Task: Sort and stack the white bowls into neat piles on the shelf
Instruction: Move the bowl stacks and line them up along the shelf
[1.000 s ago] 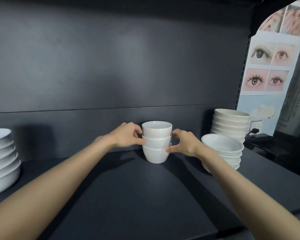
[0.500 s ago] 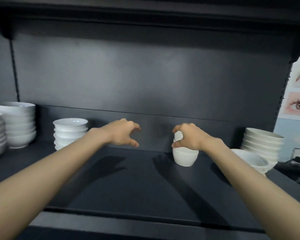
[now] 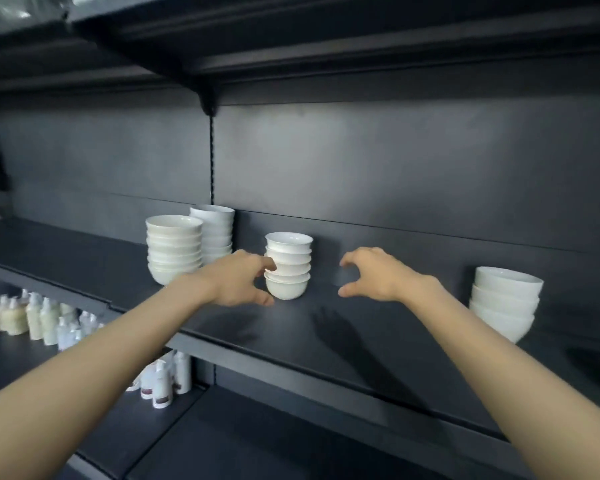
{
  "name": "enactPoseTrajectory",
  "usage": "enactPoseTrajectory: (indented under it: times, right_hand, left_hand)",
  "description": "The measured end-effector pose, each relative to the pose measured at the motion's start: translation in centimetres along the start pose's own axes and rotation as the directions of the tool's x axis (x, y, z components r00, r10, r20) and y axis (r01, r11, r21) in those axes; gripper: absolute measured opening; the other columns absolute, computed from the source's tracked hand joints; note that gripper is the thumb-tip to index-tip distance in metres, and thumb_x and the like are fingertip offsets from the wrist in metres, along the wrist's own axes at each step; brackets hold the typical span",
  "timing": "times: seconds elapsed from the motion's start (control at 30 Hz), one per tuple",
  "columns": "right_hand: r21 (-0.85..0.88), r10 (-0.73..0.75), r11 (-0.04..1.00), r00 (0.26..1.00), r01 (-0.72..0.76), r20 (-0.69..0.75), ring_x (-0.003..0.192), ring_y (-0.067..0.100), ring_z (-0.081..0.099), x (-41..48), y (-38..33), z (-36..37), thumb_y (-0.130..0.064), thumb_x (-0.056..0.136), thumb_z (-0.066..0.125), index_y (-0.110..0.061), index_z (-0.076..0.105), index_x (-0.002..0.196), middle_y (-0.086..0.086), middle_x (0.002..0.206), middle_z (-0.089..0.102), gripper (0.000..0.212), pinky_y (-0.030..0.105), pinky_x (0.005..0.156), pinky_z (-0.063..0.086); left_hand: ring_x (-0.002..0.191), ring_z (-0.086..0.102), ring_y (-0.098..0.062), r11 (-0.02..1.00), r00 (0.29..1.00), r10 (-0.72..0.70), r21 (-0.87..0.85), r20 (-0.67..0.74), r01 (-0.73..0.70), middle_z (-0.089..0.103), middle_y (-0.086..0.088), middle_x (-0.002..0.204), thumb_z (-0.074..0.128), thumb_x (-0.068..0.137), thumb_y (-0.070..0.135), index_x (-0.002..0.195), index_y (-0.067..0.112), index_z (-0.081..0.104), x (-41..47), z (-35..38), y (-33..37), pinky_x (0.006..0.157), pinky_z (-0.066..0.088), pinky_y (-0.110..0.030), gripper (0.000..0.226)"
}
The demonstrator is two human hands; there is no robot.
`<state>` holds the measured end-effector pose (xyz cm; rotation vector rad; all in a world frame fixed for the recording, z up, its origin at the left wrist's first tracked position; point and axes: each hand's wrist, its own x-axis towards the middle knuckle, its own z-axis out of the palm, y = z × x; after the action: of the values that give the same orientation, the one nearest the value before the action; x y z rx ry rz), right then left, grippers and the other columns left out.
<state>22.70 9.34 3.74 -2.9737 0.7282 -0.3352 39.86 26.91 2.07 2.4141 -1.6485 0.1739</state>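
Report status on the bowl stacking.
Left hand cupped at small bowl stack, contact unclear. Right hand open, clear of it. Nothing in the way.

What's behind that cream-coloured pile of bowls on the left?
Another pile of white bowls, standing close to the dark back panel. Its top and right side show; its left side and base are covered by the cream pile, so its bowls cannot be counted.
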Motion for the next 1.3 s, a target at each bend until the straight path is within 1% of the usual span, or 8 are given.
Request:
enactPoseTrajectory:
  times: [0.23, 0.4, 0.57, 0.73, 0.87, 1.1, 1.2, 1.3]
  right_hand:
    - [0.084, 0.012, 0.996, 1.0, -0.01, -0.024, 0.119, 0.029, 0.049, 4.7, -8.9, 2.2, -0.036, 0.082, 0.069, -0.019, 0.049, 0.135, 0.006, 0.136, 0.047, 0.059, 0.041, 0.097, 0.045]
    - [0.124, 0.02, 0.992, 0.999, -0.016, -0.035, 0.116, 0.024, 0.049, 8.5, -15.9, 5.2, -0.035, 0.085, 0.068, -0.017, 0.05, 0.134, 0.007, 0.131, 0.052, 0.056, 0.032, 0.084, 0.042]
    - [0.126, 0.019, 0.992, 1.0, -0.018, -0.01, 0.122, 0.026, 0.049, 12.3, -20.4, 7.3, -0.038, 0.085, 0.068, -0.016, 0.049, 0.136, 0.006, 0.136, 0.052, 0.059, 0.04, 0.1, 0.043]
    - [0.178, 0.053, 0.983, 0.998, -0.049, -0.018, 0.123, 0.027, 0.047, 16.4, -22.9, 8.5, -0.044, 0.083, 0.069, -0.021, 0.044, 0.138, 0.007, 0.137, 0.049, 0.064, 0.042, 0.1, 0.042]
    - [0.272, 0.067, 0.961, 0.997, -0.058, -0.025, 0.121, 0.026, 0.049, 19.5, -23.6, 10.1, -0.046, 0.082, 0.069, -0.02, 0.038, 0.141, 0.008, 0.139, 0.047, 0.072, 0.039, 0.098, 0.044]
    - [0.476, 0.063, 0.878, 0.998, -0.052, -0.007, 0.116, 0.017, 0.049, 25.0, -24.1, 12.3, -0.047, 0.08, 0.071, -0.023, 0.028, 0.145, 0.001, 0.139, 0.046, 0.082, 0.028, 0.094, 0.042]
    - [0.563, 0.083, 0.824, 0.997, -0.067, -0.003, 0.122, 0.015, 0.048, 26.8, -24.5, 12.9, -0.051, 0.079, 0.07, -0.026, 0.02, 0.148, -0.008, 0.137, 0.046, 0.09, 0.025, 0.094, 0.039]
    - [0.641, 0.117, 0.762, 0.993, -0.094, 0.007, 0.113, 0.012, 0.053, 28.0, -24.9, 14.2, -0.051, 0.079, 0.07, -0.025, 0.02, 0.147, -0.011, 0.129, 0.05, 0.089, 0.026, 0.089, 0.043]
  left_hand:
    - [0.119, 0.051, -0.019, 0.999, 0.999, -0.035, -0.039, -0.027, 0.034, 0.058, -0.005, 0.127, 0.07, 0.082, 0.04, 0.135, 0.019, 0.047, -3.0, -1.2, -9.1, 0.099, 0.042, -0.031, 0.061]
    - [0.111, 0.053, -0.019, 0.993, 0.998, -0.057, -0.102, -0.024, 0.054, 0.057, -0.001, 0.111, 0.073, 0.079, 0.041, 0.132, 0.023, 0.051, -4.7, -1.2, -18.1, 0.097, 0.043, -0.032, 0.06]
    - [0.105, 0.055, -0.019, 0.984, 0.996, -0.082, -0.161, -0.03, 0.076, 0.056, 0.004, 0.105, 0.075, 0.074, 0.047, 0.131, 0.022, 0.051, -4.1, -0.9, -25.2, 0.096, 0.045, -0.034, 0.067]
    - [0.103, 0.058, -0.017, 0.955, 0.985, -0.137, -0.276, -0.1, 0.105, 0.062, 0.0, 0.113, 0.078, 0.069, 0.048, 0.131, 0.018, 0.051, -2.2, -0.1, -30.7, 0.095, 0.047, -0.035, 0.074]
    - [0.108, 0.054, -0.021, 0.926, 0.975, -0.214, -0.33, -0.051, 0.186, 0.055, -0.004, 0.124, 0.079, 0.069, 0.047, 0.138, 0.015, 0.04, 0.0, 1.5, -34.2, 0.096, 0.045, -0.035, 0.086]
    - [0.124, 0.049, -0.021, 0.813, 0.975, -0.202, -0.539, 0.096, 0.221, 0.041, -0.008, 0.144, 0.083, 0.068, 0.039, 0.148, 0.016, 0.018, 4.7, 4.2, -37.5, 0.101, 0.041, -0.03, 0.106]
    - [0.116, 0.057, -0.016, 0.739, 0.982, -0.143, -0.647, 0.127, 0.191, 0.051, 0.004, 0.135, 0.086, 0.055, 0.048, 0.145, 0.02, 0.024, 6.5, 5.2, -38.9, 0.103, 0.045, -0.036, 0.113]
    - [0.106, 0.064, -0.012, 0.677, 0.989, -0.074, -0.722, 0.128, 0.144, 0.061, 0.009, 0.121, 0.087, 0.047, 0.048, 0.135, 0.017, 0.039, 7.7, 6.5, -40.3, 0.098, 0.05, -0.037, 0.105]
